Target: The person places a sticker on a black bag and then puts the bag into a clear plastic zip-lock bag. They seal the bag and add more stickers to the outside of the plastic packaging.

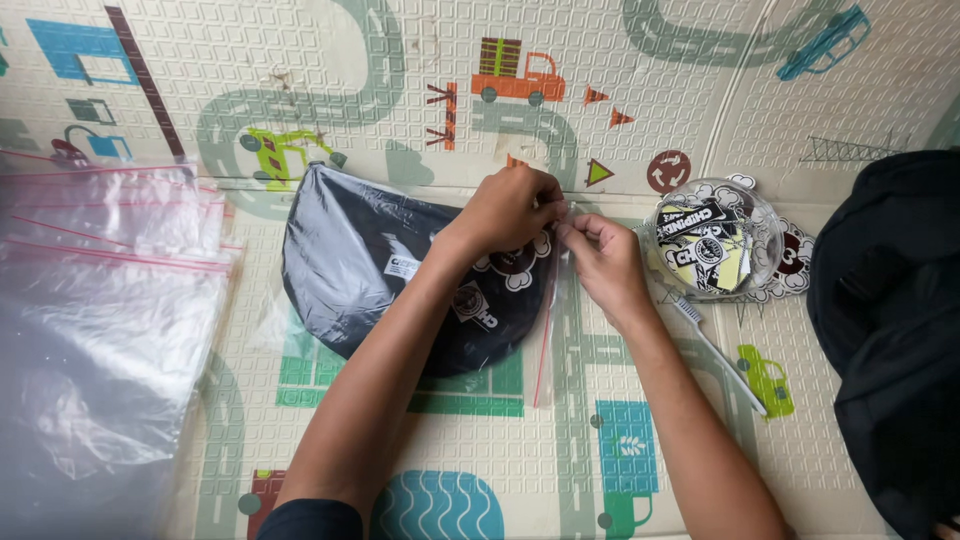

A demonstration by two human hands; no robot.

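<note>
Two bare forearms come up from the near edge, a dark sleeve cuff (312, 520) at the left elbow; both wrists meet at mid-frame over the printed foam play mat with roads and vehicles (640, 470).

Far left: a loose stack of clear zip bags with pink seal strips (100, 300), partly cut off by the frame edge; count unreadable.

Centre: a dark folded garment with white flower-shaped print (370, 270) lies flat on the mat inside a clear zip bag with pink seal strip (545, 350), whose open end faces right. Left hand (510, 208) has fingertips pinched on the far corner of the bag mouth. Right hand (600, 255) is pinched on the same edge just beside it, thumb and forefinger closed on the plastic.

Judgement: garment looks fully inside; seal appears to be only at its start, with the pink strip toward the near side seemingly not yet pressed shut.

Right of the hands: a clear round plastic tub of black-and-white stickers (715, 240), resting on more loose stickers. A white toothbrush-like brush (715, 350) lies diagonally near it. Far right: a black fabric heap (890, 330), possibly a bag or clothes, cut off.

Hard to make out: whether the seal tracks are actually engaged under the fingers.
</note>
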